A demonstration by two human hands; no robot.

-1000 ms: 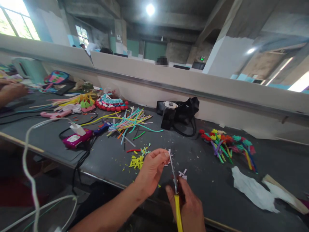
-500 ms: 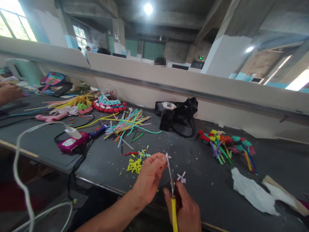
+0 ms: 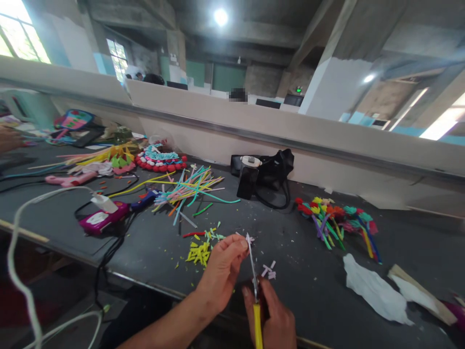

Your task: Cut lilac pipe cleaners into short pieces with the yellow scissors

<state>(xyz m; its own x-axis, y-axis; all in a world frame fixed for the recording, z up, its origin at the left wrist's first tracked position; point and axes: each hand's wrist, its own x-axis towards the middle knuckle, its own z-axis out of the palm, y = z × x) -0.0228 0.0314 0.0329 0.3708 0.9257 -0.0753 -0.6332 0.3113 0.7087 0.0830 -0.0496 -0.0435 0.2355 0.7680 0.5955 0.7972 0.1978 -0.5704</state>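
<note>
Right now your right hand (image 3: 272,320) is wrapped around the scissors (image 3: 255,293), its thumb on one side and fingers on the other. They point to 12 o'clock, leaning a bit to 11. You see them edge-on, so it is hard to tell if the blades are apart. The end of the yellow handle is cut off by the bottom edge.

Your left hand (image 3: 225,264) has its thumb and finger pinched together right beside the blade tips. Something pale shows there, but it is too small to make out. The other fingers are partly hidden behind.

From the scissors, little pale bits (image 3: 269,270) lie near, at 1 o'clock. Yellow bits (image 3: 198,253) sit at 10 o'clock, just beside your left hand. A messy pile of thin, colorful strips (image 3: 192,186) is at 11, crossing so much that you can't count them. At 12 is a floppy black bag (image 3: 278,169), partly behind a black phone (image 3: 247,182). Fuzzy flowers (image 3: 337,218) are at 2, and a crumpled white sheet (image 3: 374,288) is at 3. Far off at 10, another person's hand (image 3: 9,139) is blurry and cut off by the edge.
</note>
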